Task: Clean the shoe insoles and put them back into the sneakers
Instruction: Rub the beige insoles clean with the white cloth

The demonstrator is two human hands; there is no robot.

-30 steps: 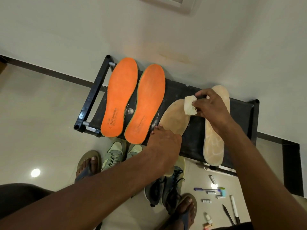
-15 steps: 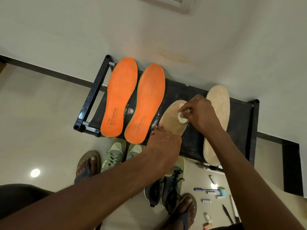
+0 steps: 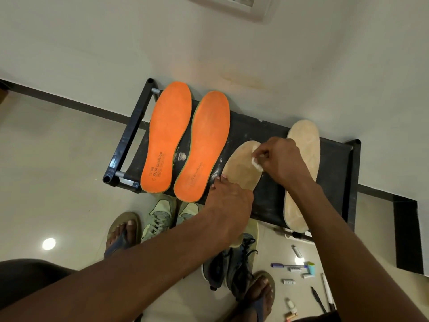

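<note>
1. Four insoles lie on a black rack against the wall: two orange insoles toward its left end, one tan insole near the middle, and a second tan insole toward the right end.
2. The right hand pinches a small white wipe and presses it on the middle tan insole's toe half.
3. The left hand is curled over the same insole's heel half, fingertips pressing it down at the front edge.
4. That heel overhangs the rack's front edge; if the left hand eases off, a hard stroke could tip the insole to the floor.
5. Both pairs of sneakers wait on the floor below the front edge, beside loose pens; a dropped insole could land among them and pick up dirt.
6. White powder dusts the rack, so sliding the insole may soil its underside.
</note>
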